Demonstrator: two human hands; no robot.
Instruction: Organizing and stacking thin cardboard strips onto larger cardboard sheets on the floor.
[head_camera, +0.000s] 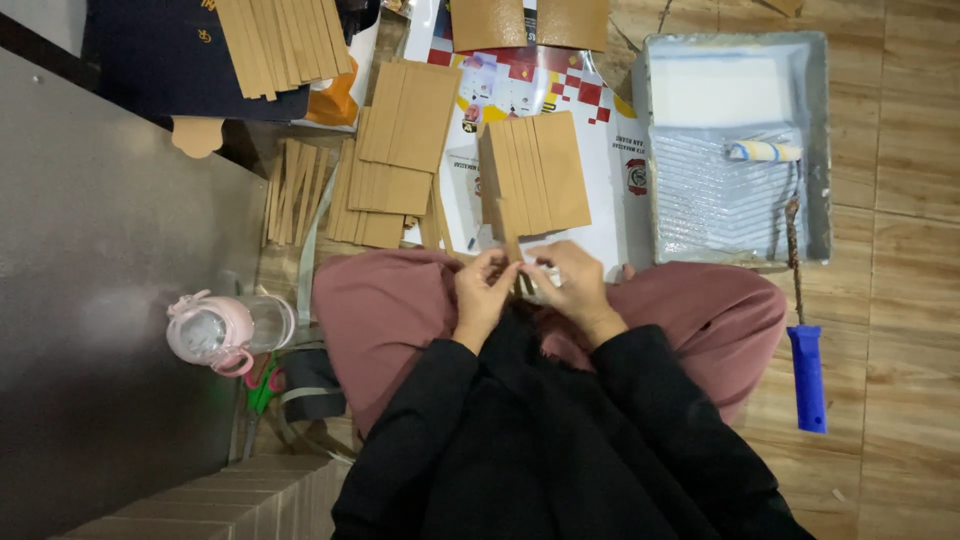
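Sleeves: black, both forearms coming up from the bottom edge and meeting over the lap.
Lap: crossed legs in dusty pink trousers (400, 310), the hands resting just above them.
Left hand (483, 290): fingers curled in and pinched shut on the lower end of a narrow brown strip (510, 245).
Right hand (572, 285): fingers folded together close against the left hand, touching the same strip from the other side (something small and pale shows under the fingers, too hidden to tell what it is).
Strip versus grip: the strip stands up between the two sets of fingertips, its top end poking out above them toward the stack in front; its bottom end is lost inside the hands.
Beside the left knee: a clear bottle with a pink lid (215, 335) lying on its side, and green-handled scissors (263, 388) just below it.
Beside the right knee: a blue roller handle (807, 375) on the wooden floor.
Straight ahead: a fanned stack of brown boards (535, 172) on printed paper, just beyond the fingertips.
Further left: more brown board stacks (400, 150) and a bundle of thin strips (292, 190).
Further right: a grey paint tray (820, 140) with a small roller (765, 151) lying in it.
Far edge: another pile of strips (285, 40) on a dark sheet.
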